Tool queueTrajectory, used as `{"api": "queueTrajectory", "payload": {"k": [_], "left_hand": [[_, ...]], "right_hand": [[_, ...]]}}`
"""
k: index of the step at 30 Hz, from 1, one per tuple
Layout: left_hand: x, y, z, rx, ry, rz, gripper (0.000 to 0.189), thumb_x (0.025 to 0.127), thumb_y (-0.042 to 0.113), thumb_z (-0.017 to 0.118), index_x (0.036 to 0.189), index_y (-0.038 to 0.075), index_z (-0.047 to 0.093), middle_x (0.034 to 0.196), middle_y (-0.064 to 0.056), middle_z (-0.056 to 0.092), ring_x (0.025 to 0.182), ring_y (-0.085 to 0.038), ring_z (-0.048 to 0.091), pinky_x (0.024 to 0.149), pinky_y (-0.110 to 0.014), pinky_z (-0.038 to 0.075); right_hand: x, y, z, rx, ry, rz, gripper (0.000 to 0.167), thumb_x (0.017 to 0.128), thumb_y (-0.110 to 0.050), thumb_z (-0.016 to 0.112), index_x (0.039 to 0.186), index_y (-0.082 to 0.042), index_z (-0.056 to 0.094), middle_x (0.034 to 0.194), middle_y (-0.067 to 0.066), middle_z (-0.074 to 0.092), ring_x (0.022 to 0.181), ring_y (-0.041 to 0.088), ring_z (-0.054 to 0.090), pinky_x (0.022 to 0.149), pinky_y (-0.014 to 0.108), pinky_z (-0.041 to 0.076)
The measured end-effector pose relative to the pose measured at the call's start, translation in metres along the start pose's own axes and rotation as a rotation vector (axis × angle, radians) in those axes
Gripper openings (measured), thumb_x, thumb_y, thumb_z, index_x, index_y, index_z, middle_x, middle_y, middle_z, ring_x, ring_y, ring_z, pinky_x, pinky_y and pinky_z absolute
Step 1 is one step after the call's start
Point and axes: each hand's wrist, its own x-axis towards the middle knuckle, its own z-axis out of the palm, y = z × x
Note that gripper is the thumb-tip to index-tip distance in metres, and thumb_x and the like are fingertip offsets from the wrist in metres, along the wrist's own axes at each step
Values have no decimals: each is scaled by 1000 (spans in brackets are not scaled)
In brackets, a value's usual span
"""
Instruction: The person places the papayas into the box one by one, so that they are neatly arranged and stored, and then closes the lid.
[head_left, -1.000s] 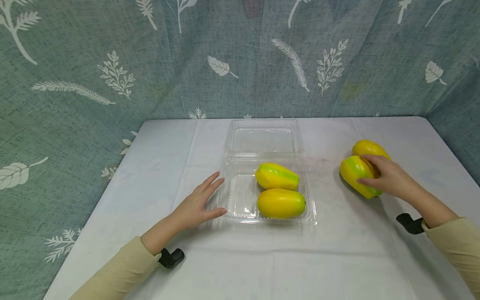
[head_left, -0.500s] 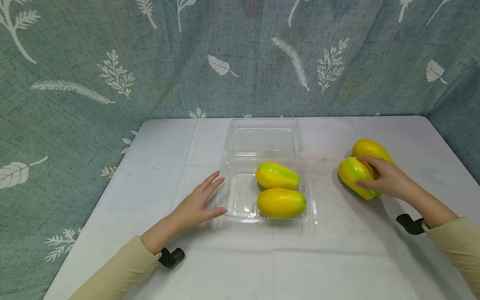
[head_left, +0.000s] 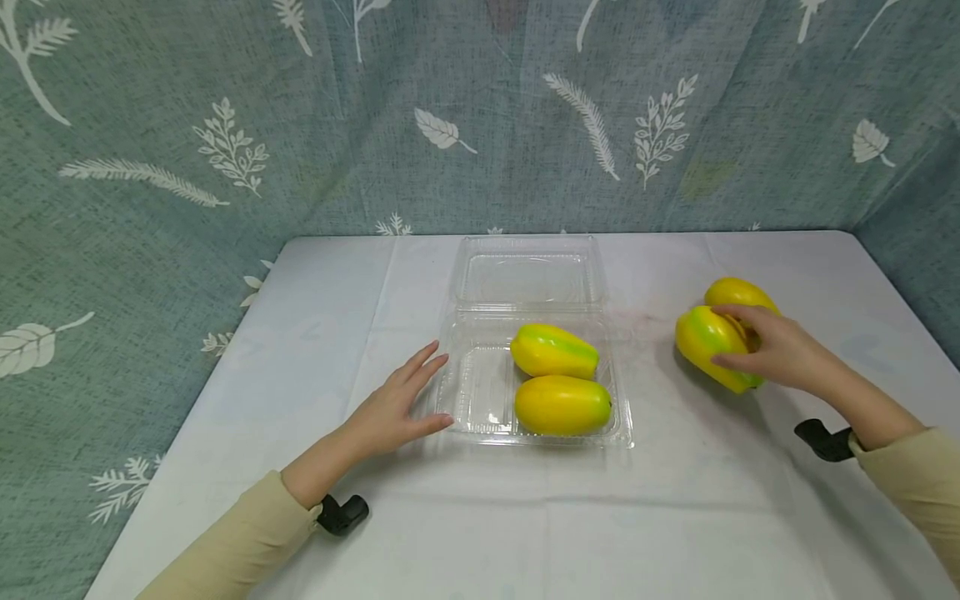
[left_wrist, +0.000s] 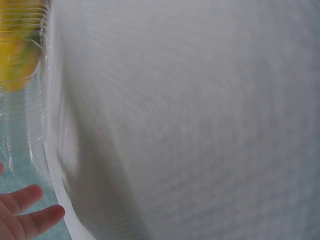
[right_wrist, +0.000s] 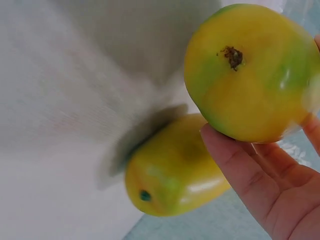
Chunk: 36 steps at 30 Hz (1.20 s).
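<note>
My right hand (head_left: 787, 354) grips a yellow-green papaya (head_left: 703, 343) from above, thumb on the near side, fingers on the far side. In the right wrist view this papaya (right_wrist: 250, 75) shows its brown stem end and appears slightly off the cloth. Just behind it lies another papaya (head_left: 735, 292), partly covered in the head view. A clear plastic clamshell box (head_left: 482, 392) lies open in the middle, two papayas (head_left: 562, 406) side by side in its right part. At the box's left edge my left hand (head_left: 386, 421) rests with fingers spread, holding nothing.
The box's lid (head_left: 528, 283) lies folded back toward the far table edge. A white cloth (head_left: 480, 533) covers the table. Behind it and at the sides hangs a blue-green leaf-print curtain (head_left: 495, 100). A black wrist mount (head_left: 823, 440) sits under the right wrist.
The held papaya has shifted slightly left and then a little upward with my right hand, away from the papaya behind it. My left hand stays where it was.
</note>
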Motion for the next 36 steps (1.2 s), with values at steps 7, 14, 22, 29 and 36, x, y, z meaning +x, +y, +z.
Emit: {"api": "queueTrajectory", "payload": {"k": [7, 14, 22, 29, 36], "left_hand": [[0, 0, 0, -8, -2, 1, 79, 82, 47, 61, 145, 17, 25, 153, 1, 12, 135, -32, 25, 96, -58, 34], [0, 0, 0, -5, -8, -3, 79, 82, 47, 62, 145, 17, 25, 154, 2, 11, 135, -32, 25, 97, -57, 34], [1, 0, -1, 0, -9, -4, 79, 82, 48, 62, 145, 16, 25, 154, 1, 11, 134, -32, 26, 97, -57, 34], [2, -1, -1, 7, -10, 4, 80, 82, 48, 62, 145, 16, 25, 154, 0, 11, 134, -32, 26, 97, -56, 35], [1, -2, 0, 13, -14, 14, 81, 82, 47, 63, 145, 16, 24, 154, -1, 11, 132, -34, 29, 94, -57, 37]], "right_hand": [[1, -9, -11, 9, 10, -44, 70, 81, -21, 70, 134, 7, 34, 125, 30, 43, 99, 39, 50, 74, 48, 49], [3, -17, -19, -18, 22, -86, 67, 80, -19, 70, 134, 4, 37, 127, 29, 41, 99, 38, 48, 74, 49, 48], [8, -29, -29, -24, -8, -70, 68, 81, -20, 70, 136, 2, 36, 123, 28, 42, 98, 37, 47, 75, 48, 48], [16, -42, -38, -51, -8, -89, 67, 80, -22, 71, 136, -3, 38, 127, 27, 40, 101, 38, 47, 78, 52, 47], [20, -59, -48, -90, 1, -104, 66, 80, -25, 71, 135, -9, 40, 128, 23, 42, 104, 37, 48, 79, 51, 47]]}}
